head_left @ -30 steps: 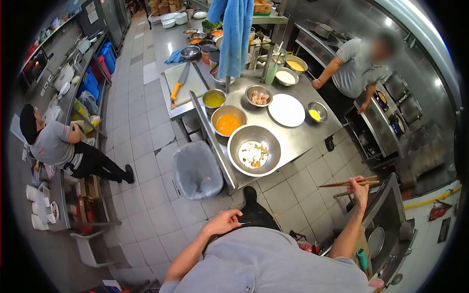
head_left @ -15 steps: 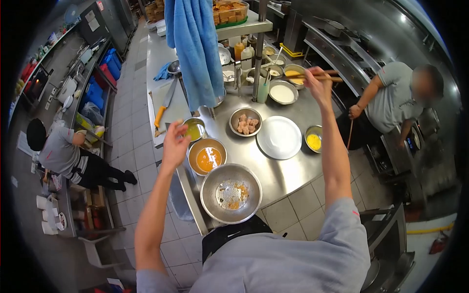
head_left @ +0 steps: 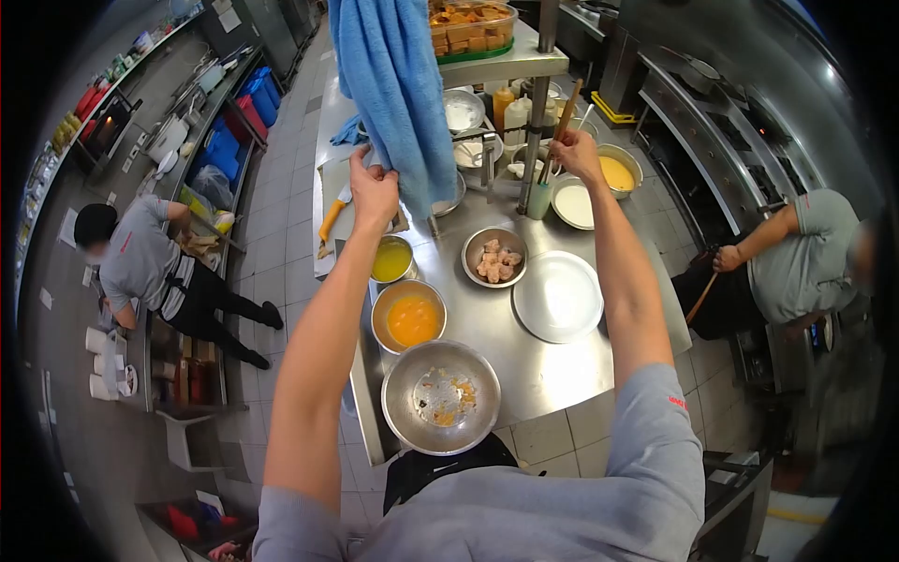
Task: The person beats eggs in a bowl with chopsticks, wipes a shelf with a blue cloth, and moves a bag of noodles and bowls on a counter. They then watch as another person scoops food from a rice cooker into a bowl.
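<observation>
My left hand (head_left: 375,192) is closed at the lower left edge of the hanging blue towel (head_left: 398,103); whether it pinches the cloth is unclear. In my right hand (head_left: 576,155) are brown chopsticks (head_left: 567,108), held upright beside the metal post, their lower ends at a small container (head_left: 539,200). Below my left hand stand a bowl of yellow-green liquid (head_left: 391,259), a bowl of orange egg-like liquid (head_left: 412,318) and a large metal bowl (head_left: 441,397) with crumbs. Pieces of raw-looking meat fill a bowl (head_left: 494,258) beside a white plate (head_left: 557,296).
A knife with a yellow handle (head_left: 330,219) lies on the left. Behind the post are squeeze bottles (head_left: 515,117); a white-liquid bowl (head_left: 573,203) and yellow-liquid bowl (head_left: 616,174) stand right. An overhead shelf (head_left: 524,64) crosses above. One person (head_left: 154,253) works left, another (head_left: 796,258) right.
My left hand has moved up to the towel. My right hand has brought the chopsticks from over the yellow-liquid bowl leftward to the post, turning them upright. The view has shifted.
</observation>
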Action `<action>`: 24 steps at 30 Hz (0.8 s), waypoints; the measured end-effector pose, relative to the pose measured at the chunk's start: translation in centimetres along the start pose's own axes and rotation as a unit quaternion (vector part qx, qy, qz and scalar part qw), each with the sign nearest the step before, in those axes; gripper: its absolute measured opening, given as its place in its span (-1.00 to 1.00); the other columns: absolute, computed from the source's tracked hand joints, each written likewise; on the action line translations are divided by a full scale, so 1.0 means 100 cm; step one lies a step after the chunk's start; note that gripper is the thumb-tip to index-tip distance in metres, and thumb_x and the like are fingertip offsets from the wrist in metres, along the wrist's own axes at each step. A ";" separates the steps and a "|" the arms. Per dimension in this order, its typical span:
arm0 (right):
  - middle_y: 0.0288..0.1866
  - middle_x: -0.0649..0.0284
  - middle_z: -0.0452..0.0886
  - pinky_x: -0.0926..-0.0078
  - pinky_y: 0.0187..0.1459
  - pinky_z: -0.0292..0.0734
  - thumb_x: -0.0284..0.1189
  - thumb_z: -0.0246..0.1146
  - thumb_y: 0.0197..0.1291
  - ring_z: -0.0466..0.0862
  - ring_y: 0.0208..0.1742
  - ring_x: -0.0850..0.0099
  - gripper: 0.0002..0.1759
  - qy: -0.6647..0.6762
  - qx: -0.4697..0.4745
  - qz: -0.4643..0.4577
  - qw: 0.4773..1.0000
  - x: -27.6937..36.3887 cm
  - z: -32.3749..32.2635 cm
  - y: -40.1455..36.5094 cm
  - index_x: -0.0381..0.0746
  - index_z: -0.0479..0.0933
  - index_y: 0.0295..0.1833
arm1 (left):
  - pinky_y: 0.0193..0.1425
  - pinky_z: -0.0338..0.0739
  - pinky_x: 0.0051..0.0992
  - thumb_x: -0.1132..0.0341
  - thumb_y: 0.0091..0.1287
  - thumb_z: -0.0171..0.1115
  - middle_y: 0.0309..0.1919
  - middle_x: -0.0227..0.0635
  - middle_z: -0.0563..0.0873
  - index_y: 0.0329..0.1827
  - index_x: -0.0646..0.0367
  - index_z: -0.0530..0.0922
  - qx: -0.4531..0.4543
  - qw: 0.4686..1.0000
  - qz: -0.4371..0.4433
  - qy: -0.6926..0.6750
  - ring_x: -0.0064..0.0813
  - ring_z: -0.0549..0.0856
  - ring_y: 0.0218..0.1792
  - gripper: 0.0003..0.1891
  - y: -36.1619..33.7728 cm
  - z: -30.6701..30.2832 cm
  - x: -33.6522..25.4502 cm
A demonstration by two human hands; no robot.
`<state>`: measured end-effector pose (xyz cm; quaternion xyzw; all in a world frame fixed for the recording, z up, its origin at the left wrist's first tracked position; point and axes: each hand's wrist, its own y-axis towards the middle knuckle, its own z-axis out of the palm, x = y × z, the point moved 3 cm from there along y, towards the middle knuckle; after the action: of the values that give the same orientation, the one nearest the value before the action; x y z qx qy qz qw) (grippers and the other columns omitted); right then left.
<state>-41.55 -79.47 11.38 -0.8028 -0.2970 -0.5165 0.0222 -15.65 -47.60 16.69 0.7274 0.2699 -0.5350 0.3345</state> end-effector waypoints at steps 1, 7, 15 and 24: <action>-0.41 0.15 0.73 0.41 -0.30 0.59 -0.42 0.34 0.19 0.69 -0.41 0.46 -0.81 0.006 -0.004 -0.016 1.000 0.015 -0.002 -0.005 -0.33 0.67 -0.16 | 0.10 0.52 -0.32 0.56 0.25 0.17 -0.11 0.03 0.73 0.43 0.33 0.16 -0.014 0.999 0.024 0.016 -0.18 0.71 -0.06 -0.35 0.003 -0.003 0.009; -0.45 0.25 0.66 0.45 -0.33 0.54 -0.55 0.26 0.17 0.63 -0.45 0.44 -0.83 -0.050 0.119 0.046 0.991 -0.006 0.010 -0.006 -0.33 0.66 -0.13 | -0.07 0.52 -0.32 0.55 0.40 0.02 -0.33 -0.02 0.73 0.28 0.27 0.27 -0.058 0.989 0.122 0.052 -0.23 0.72 -0.28 -0.62 -0.027 -0.005 -0.001; -0.25 0.12 0.72 0.35 -0.11 0.55 -0.45 0.23 0.22 0.70 -0.23 0.28 -0.75 -0.044 0.010 0.009 0.999 0.014 0.006 -0.010 -0.29 0.63 -0.03 | -0.16 0.48 -0.34 0.39 0.47 0.14 -0.42 -0.11 0.71 0.19 0.23 0.31 -0.066 0.988 0.094 0.107 -0.32 0.64 -0.41 -0.69 -0.053 -0.038 -0.022; -0.20 0.08 0.73 0.37 0.00 0.58 -0.46 0.22 0.23 0.71 -0.12 0.33 -0.71 0.009 -0.270 -0.142 0.952 0.110 -0.006 -0.034 -0.31 0.63 0.04 | -0.30 0.40 -0.66 0.50 0.35 0.24 -0.49 -0.42 0.64 0.38 0.30 0.26 -0.033 0.993 0.108 -0.042 -0.72 0.51 -0.46 -0.45 -0.067 -0.056 -0.029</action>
<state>-40.55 -71.94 19.98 -0.7237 -0.2571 -0.5824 -0.2664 -18.12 -39.10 19.31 0.7178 0.1930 -0.5164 0.4253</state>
